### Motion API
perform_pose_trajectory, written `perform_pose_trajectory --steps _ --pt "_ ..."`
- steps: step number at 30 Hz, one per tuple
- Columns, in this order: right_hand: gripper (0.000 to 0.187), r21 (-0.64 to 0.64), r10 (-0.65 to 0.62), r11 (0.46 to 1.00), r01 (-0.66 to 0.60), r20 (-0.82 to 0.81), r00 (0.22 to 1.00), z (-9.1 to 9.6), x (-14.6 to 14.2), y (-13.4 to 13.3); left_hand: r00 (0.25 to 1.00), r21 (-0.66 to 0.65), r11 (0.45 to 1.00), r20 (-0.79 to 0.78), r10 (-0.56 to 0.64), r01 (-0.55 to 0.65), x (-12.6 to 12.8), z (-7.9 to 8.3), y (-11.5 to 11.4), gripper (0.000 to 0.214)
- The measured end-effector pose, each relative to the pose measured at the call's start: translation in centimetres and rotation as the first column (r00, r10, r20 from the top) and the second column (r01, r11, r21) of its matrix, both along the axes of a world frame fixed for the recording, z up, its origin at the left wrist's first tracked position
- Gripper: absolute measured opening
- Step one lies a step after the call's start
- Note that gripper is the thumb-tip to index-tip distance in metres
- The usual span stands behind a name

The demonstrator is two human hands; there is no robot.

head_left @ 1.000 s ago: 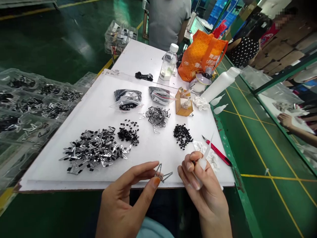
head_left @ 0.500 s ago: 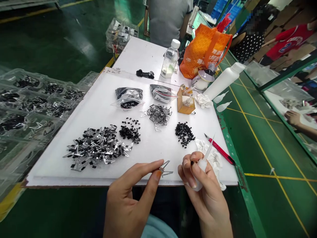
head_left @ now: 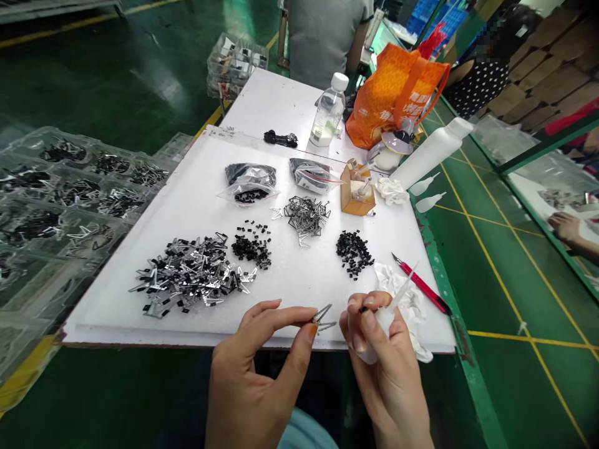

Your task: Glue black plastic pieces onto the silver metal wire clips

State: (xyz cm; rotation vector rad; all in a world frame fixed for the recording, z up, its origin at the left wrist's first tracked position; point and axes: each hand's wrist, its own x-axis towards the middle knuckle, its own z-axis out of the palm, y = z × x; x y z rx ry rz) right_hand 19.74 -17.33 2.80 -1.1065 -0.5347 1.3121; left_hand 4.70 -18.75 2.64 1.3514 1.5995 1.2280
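Observation:
My left hand (head_left: 269, 368) pinches a small V-shaped metal clip (head_left: 324, 319) between thumb and forefinger, its two prongs pointing right. Held in my right hand (head_left: 388, 362) is a small white squeeze bottle (head_left: 384, 319), its thin nozzle tilted up to the right. A tiny black cap (head_left: 363, 309) sits between the thumb and forefinger of that same hand. Both hands are just above the table's front edge, a short gap between them. Beyond them lie a pile of bare metal clips (head_left: 306, 217), loose black caps (head_left: 354, 252) and a heap of black-tipped clips (head_left: 191, 274).
A red craft knife (head_left: 423, 285) and crumpled white tissue (head_left: 414, 312) lie at the right. Farther back are plastic bags (head_left: 250, 181), a small wooden box (head_left: 358, 193), a large white bottle (head_left: 435, 153) and an orange bag (head_left: 395, 93). Divided plastic trays (head_left: 70, 193) stand left. Other people sit nearby.
My left hand has moved slightly right with the metal clip, nearer my right hand. The right hand still holds the squeeze bottle and the black cap. The whole view has shifted a little.

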Motion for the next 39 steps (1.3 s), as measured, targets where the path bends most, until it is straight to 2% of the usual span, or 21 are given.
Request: perform_pose_trajectory --steps 9,12,15,18,23,39 --pt "0.016 0.049 -0.033 0.998 0.030 0.067 0.997 -0.3 -0.6 -0.8 0.997 0.161 0.985 -0.061 -0.052 0.061 0.4 0.7 0.2 0.023" --pt "0.018 0.078 -0.040 0.997 0.027 0.162 0.986 -0.6 -0.7 -1.4 0.994 0.198 0.977 -0.092 -0.061 0.078 0.4 0.7 0.2 0.027" --pt "0.019 0.074 0.006 0.997 -0.028 0.278 0.961 -1.2 -0.6 -1.6 0.989 0.241 0.964 -0.119 -0.086 0.113 0.3 0.7 0.1 0.030" --pt "0.013 0.104 0.088 0.986 -0.129 0.328 0.941 -1.8 -0.4 -1.5 0.983 0.275 0.950 -0.149 -0.111 0.149 0.2 0.6 0.2 0.031" --pt "0.007 0.130 0.122 0.976 -0.178 0.355 0.927 -2.0 -0.3 -1.2 0.974 0.289 0.939 -0.179 -0.137 0.186 0.1 0.7 0.0 0.032" --pt "0.006 0.164 0.089 0.972 -0.166 0.397 0.913 -1.7 -0.1 -1.2 0.967 0.303 0.933 -0.219 -0.133 0.197 0.3 1.0 0.2 0.032"
